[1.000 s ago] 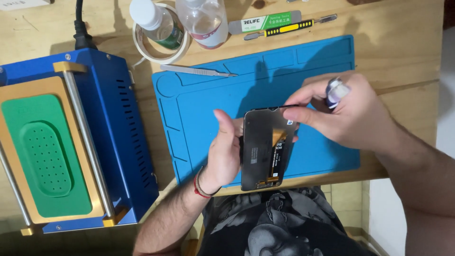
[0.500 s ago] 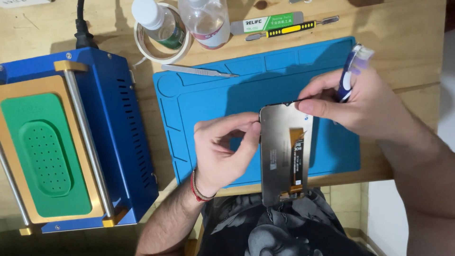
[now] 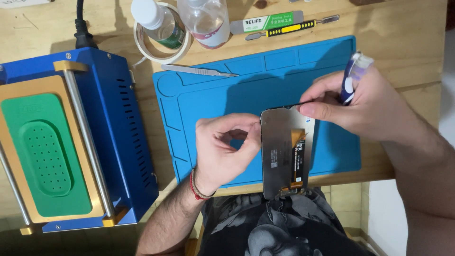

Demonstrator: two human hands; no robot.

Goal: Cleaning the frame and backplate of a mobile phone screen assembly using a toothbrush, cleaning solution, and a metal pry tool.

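Observation:
A phone screen panel (image 3: 283, 151) lies back side up, showing a grey metal back and an orange flex cable, over the near edge of a blue work mat (image 3: 213, 97). My left hand (image 3: 222, 151) pinches the panel's left edge between thumb and fingers. My right hand (image 3: 365, 106) grips a small blue and white spool (image 3: 353, 76) in its palm. Its thumb and forefinger pinch a thin dark wire (image 3: 294, 105) that runs along the panel's top edge.
A blue heating machine (image 3: 113, 128) with a green pad (image 3: 42, 151) fills the left side. A tape ring (image 3: 142, 45), two clear bottles (image 3: 204, 19), a scalpel (image 3: 199, 71) and a yellow-handled pry tool (image 3: 289, 28) lie at the back of the wooden table (image 3: 403, 38).
The panel has shifted right and now lies flatter. My right hand has risen toward the upper right with the spool, drawing the wire along the panel's top. My left hand moved to the panel's left edge.

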